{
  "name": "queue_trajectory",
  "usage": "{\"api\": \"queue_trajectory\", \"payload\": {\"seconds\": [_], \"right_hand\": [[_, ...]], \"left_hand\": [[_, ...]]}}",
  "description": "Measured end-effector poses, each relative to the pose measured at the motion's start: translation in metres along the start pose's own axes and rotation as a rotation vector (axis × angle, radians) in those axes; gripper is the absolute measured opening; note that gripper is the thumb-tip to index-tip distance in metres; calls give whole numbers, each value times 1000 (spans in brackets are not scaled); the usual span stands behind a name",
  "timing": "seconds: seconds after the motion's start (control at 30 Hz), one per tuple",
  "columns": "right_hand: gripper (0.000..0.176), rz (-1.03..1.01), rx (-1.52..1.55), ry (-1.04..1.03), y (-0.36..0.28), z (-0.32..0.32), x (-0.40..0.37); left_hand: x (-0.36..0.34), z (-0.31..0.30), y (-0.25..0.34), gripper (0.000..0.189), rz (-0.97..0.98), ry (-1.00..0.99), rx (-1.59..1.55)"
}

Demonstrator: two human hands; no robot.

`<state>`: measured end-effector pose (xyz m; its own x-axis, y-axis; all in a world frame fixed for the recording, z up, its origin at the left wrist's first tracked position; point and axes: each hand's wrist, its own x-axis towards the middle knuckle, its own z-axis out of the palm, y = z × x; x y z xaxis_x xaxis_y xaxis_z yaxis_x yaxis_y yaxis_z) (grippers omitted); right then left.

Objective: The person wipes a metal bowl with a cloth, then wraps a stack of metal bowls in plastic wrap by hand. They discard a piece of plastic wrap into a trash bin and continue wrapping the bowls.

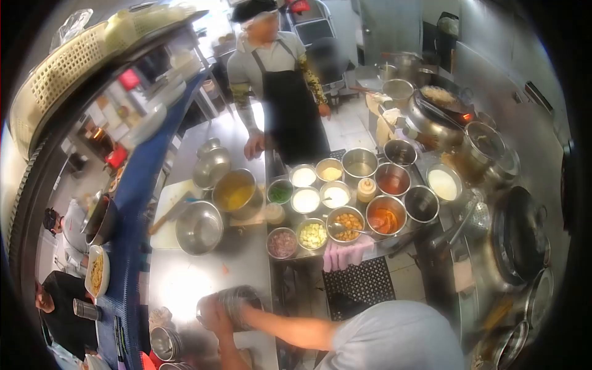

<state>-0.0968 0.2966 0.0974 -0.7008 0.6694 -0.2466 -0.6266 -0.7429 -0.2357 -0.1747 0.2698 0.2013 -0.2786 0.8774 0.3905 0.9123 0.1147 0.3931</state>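
Both hands are at a metal bowl (251, 296) on the steel counter at the bottom centre. On the bowl's left side, my left hand (216, 313) is blurred, with its fingers bent against the metal. The forearm of my right hand (246, 313) comes in from the right, and that hand is at the bowl's near side, its fingers hidden. What the bowl holds cannot be made out. Further up the counter stand an empty-looking steel bowl (199, 228) and a bowl of yellow contents (235, 192).
Containers of sauces and chopped food, including orange pieces (346, 223), stand right of centre. A pink cloth (348, 251) hangs below them. A co-worker in a black apron (290, 102) stands across the counter. A wok with flame (441, 95) is upper right; stacked bowls (165, 342) lower left.
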Motion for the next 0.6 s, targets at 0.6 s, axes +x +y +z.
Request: {"api": "queue_trajectory", "payload": {"seconds": [0.6], "right_hand": [[19,-12,-121,-49,-23,45,-95]], "left_hand": [[-10,-23,5,25,-209,-22,68]]}}
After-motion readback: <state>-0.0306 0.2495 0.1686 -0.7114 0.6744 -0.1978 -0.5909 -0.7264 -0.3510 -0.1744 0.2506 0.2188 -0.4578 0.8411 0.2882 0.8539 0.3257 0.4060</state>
